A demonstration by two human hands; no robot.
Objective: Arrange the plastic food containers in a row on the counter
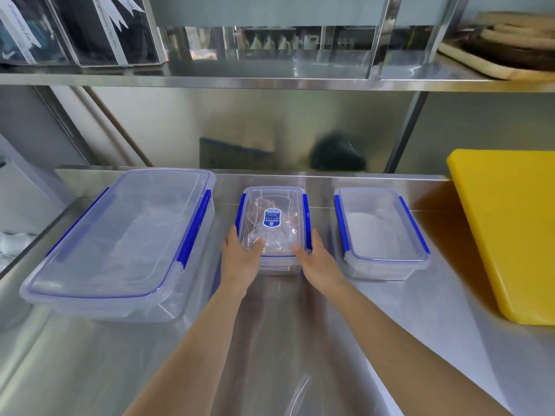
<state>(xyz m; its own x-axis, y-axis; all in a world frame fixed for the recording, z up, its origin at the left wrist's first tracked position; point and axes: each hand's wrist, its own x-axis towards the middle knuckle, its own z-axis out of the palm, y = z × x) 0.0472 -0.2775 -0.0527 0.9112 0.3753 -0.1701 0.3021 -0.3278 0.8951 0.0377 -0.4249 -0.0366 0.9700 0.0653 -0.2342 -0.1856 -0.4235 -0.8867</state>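
Observation:
Three clear plastic containers with blue clip lids stand side by side on the steel counter [270, 340]. The large container [120, 241] is on the left. The middle container [273, 217] has a blue label on its lid and holds thin sticks and clear wrap. The right container [380, 229] holds something white. My left hand [241, 256] grips the middle container's near left corner, thumb on the lid. My right hand [318, 256] grips its near right corner the same way. The middle container rests on the counter.
A thick yellow cutting board [510, 232] lies at the right, close to the right container. A steel shelf [270, 79] runs overhead with dark boxes at the left and wooden boards at the right. The steel backsplash stands just behind the containers.

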